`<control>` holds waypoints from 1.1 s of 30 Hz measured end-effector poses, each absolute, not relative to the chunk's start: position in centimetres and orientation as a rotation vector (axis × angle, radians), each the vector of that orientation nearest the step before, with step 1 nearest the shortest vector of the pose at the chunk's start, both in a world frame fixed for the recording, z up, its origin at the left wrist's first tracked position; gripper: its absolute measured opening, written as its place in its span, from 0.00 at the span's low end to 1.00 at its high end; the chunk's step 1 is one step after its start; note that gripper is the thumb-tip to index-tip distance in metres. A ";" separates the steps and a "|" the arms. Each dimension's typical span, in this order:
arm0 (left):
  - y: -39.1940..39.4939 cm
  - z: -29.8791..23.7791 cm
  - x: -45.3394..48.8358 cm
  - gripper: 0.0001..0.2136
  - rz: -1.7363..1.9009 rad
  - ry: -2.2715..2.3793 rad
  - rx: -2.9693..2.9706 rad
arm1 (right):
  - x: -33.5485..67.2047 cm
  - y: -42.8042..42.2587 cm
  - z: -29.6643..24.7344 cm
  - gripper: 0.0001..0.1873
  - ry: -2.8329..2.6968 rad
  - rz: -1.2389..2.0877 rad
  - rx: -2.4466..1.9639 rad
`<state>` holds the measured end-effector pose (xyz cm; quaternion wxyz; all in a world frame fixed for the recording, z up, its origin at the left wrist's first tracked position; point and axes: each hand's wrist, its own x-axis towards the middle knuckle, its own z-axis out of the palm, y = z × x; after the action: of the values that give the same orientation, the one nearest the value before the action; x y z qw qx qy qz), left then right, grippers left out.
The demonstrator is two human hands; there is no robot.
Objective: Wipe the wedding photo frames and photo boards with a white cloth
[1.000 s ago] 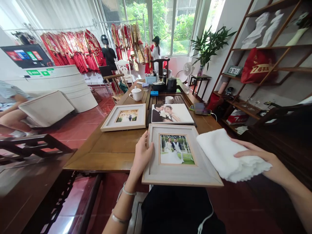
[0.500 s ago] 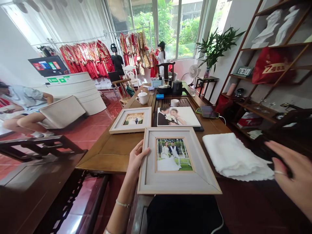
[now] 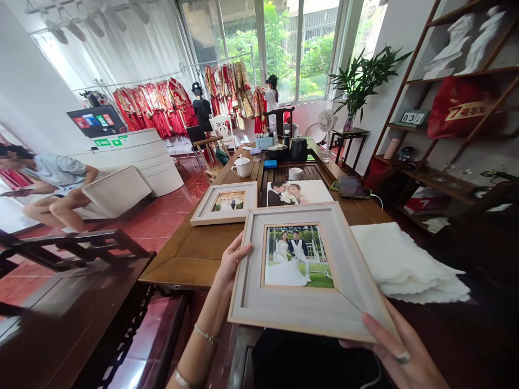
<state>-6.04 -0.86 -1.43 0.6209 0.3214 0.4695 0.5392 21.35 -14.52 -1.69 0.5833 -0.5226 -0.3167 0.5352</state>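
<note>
A grey wooden picture frame with a wedding photo is raised off the wooden table, tilted toward me. My left hand grips its left edge, fingers curled on the front. My right hand holds the frame's lower right corner from beneath, thumb on the rim. A folded white cloth lies on the table just right of the frame, touched by neither hand.
A second framed photo and an unframed wedding print lie farther up the table, then a tea tray with cups and a kettle. Shelves stand right. A person sits at left; two people stand by red garments.
My right hand left the white cloth on the table and came under the frame's lower right corner. The frame has lifted off the table and tilted up.
</note>
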 end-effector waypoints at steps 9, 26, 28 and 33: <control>4.2 2.6 -10.1 0.20 1.172 1.563 1.416 | 21.4 -14.6 -1.2 0.35 -0.438 1.431 -1.080; 14.9 2.8 -22.1 0.13 0.946 2.222 1.187 | 19.7 -13.6 -0.6 0.33 -0.479 1.464 -1.085; 13.6 3.0 -22.8 0.11 0.957 2.147 1.110 | 19.4 -13.4 -0.4 0.32 -0.494 1.477 -1.087; 9.5 3.8 -24.5 0.11 1.075 1.975 0.933 | 19.0 -13.1 0.0 0.33 -0.513 1.506 -1.103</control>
<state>-24.47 9.48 3.79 0.3464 0.3594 0.7610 0.4144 19.01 -13.13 -0.01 0.5669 -0.4692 -0.2181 0.6409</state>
